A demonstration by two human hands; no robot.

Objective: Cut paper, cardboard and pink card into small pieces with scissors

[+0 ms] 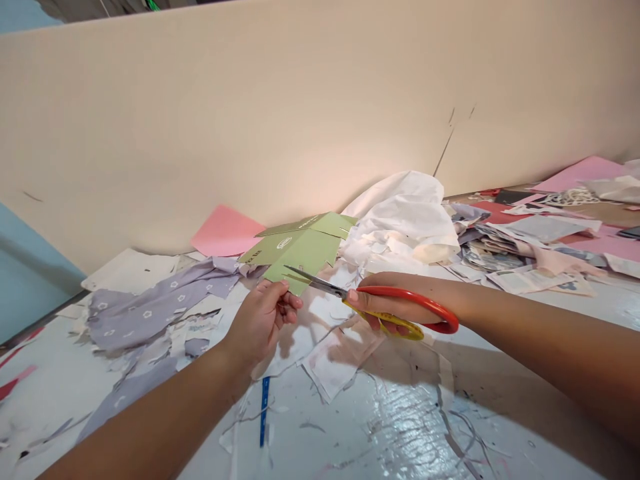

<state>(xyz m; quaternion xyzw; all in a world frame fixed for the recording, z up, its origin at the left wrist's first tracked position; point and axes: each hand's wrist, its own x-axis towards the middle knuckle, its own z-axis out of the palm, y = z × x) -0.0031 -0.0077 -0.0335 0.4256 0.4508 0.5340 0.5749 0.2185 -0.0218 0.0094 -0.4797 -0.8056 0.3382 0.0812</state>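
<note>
My left hand (261, 321) pinches a flat piece of pale green card (300, 248) near its lower edge. The card has folded flaps and several cut slits. My right hand (383, 308) is closed on a pair of scissors (334, 288) with red and yellow handles. Their steel blades reach the card's lower right edge, and the blades look nearly closed. My fingers hide part of the handles.
Scraps cover the white table, including lilac printed sheets, white paper and magazine pages. Crumpled white paper (400, 217) lies behind the card, and a pink sheet (226, 231) leans on the beige wall (300, 100). A blue ruler (264, 410) lies near the front.
</note>
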